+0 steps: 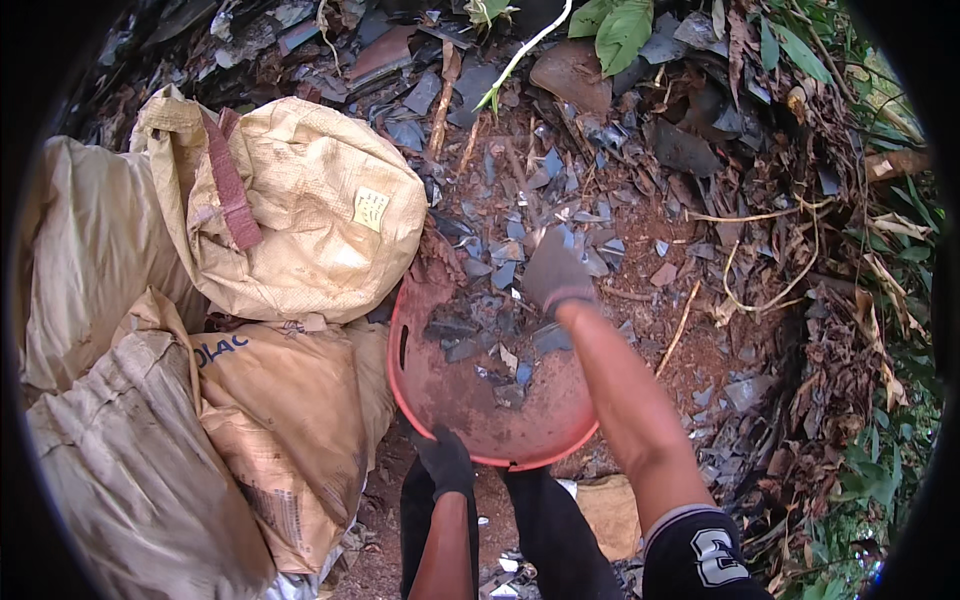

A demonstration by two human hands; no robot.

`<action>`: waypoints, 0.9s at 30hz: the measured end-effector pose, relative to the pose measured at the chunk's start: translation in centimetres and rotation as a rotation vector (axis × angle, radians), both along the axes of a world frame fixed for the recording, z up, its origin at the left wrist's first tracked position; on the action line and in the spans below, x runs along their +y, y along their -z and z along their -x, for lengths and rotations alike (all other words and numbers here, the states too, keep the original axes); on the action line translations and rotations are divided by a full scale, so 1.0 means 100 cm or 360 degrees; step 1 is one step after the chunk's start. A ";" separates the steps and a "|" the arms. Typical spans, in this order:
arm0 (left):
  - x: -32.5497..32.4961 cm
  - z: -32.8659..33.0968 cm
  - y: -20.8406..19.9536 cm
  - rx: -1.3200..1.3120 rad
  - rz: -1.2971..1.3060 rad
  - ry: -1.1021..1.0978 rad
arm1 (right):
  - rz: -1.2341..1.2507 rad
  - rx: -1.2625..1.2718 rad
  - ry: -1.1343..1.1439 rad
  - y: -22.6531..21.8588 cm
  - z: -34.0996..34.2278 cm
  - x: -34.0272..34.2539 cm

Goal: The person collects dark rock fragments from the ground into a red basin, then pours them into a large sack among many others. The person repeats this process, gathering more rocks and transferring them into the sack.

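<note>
A shallow red plastic basin (540, 450) sits on the ground in front of my legs, tilted with its far side against a heap of broken shards. My left hand (445, 462), in a dark glove, is closed on its near left rim. Dark flat shards (470, 325) and soil lie inside the basin, mostly toward its far side. My right hand (558, 272), in a grey glove, reaches over the basin's far right edge among loose bluish-grey shards (505, 275). Its fingers are blurred and point away from me, so I cannot make out whether it holds anything.
Several full, dusty woven sacks (300, 200) stand packed together on the left, one with a dark red strap (230, 180). Broken dark sheets (380, 55) pile up at the back. Dry roots (680, 325), dead leaves and green plants (880, 460) border the right side.
</note>
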State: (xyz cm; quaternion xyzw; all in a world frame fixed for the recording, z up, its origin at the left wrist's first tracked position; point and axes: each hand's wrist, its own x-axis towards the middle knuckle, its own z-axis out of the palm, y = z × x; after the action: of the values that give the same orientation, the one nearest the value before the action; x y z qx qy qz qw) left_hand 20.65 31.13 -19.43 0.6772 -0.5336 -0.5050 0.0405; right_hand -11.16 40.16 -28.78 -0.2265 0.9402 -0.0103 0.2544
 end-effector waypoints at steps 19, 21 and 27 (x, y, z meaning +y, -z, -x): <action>-0.001 -0.002 -0.003 -0.0048 -0.0143 -0.0028 | -0.0596 -0.0229 0.0272 -0.124 -0.040 0.070; 0.000 0.011 -0.018 -0.0018 -0.0206 -0.0004 | -0.0487 -0.0112 0.0393 -0.114 -0.007 0.027; -0.004 0.001 -0.010 -0.0234 -0.0077 0.0139 | -0.0275 -0.0302 0.0092 -0.144 -0.037 -0.098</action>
State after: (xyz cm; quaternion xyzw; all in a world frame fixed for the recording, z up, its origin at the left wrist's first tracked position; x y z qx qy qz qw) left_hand 20.52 30.74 -18.44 0.6894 -0.5517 -0.4679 -0.0373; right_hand -7.44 30.36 -14.40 -0.1746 0.9154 0.0422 0.3603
